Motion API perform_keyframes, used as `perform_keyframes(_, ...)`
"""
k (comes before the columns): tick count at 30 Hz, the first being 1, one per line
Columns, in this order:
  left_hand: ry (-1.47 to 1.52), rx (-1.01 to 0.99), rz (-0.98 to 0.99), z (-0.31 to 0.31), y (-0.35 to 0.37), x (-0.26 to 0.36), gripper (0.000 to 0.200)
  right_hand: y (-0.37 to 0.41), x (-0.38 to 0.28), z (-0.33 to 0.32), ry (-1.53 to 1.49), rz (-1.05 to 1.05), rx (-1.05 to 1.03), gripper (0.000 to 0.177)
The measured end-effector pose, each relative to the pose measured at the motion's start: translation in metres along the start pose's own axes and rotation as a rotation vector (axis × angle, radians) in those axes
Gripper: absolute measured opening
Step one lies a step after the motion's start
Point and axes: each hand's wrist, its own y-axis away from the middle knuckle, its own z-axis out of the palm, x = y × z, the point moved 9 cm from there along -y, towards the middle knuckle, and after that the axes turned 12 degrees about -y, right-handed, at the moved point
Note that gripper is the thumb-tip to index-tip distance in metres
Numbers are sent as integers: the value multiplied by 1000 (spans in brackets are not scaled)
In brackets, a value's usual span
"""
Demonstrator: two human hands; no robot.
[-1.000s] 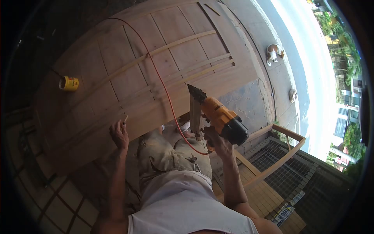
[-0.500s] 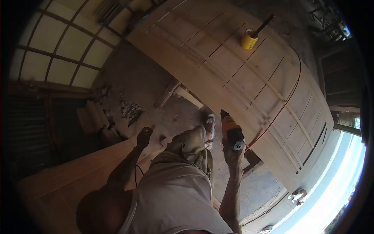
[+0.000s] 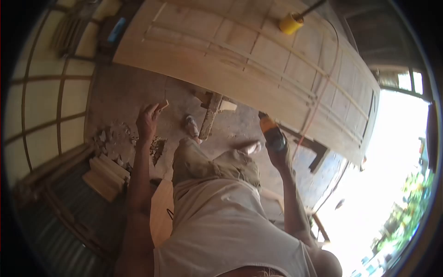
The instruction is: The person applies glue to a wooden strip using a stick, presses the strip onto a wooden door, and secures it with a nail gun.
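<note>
My right hand [image 3: 279,158] is wrapped round an orange-and-black nail gun [image 3: 269,127], its dark nose pointing at the near edge of a large wooden panel [image 3: 194,62]. A thin reddish hose [image 3: 315,108] crosses the panel towards that hand. On the panel lie long thin wooden strips [image 3: 281,77]. To the left, over the floor, my left hand [image 3: 146,122] is raised, with a small light wood piece [image 3: 163,105] pinched in its fingers.
A yellow tub [image 3: 290,24] with a dark stick in it stands on the panel's far side. Under the panel is a wooden support [image 3: 211,116]. Rubble [image 3: 113,138] and stacked timber [image 3: 106,175] lie at left. Bright daylight enters at right.
My left hand has swung forward and up, and a wood piece now shows in it. The view has turned, and the nail gun remains in my right hand near the panel edge.
</note>
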Motion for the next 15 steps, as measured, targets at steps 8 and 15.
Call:
perform_keyframes(8, 111, -39, 496, 18, -142, 105, 34, -12, -93, 92, -117, -52, 151, 38)
perform_keyframes(15, 58, -101, 628, 61, -227, 201, 32, -54, -71, 120, -329, 86, 270, 30)
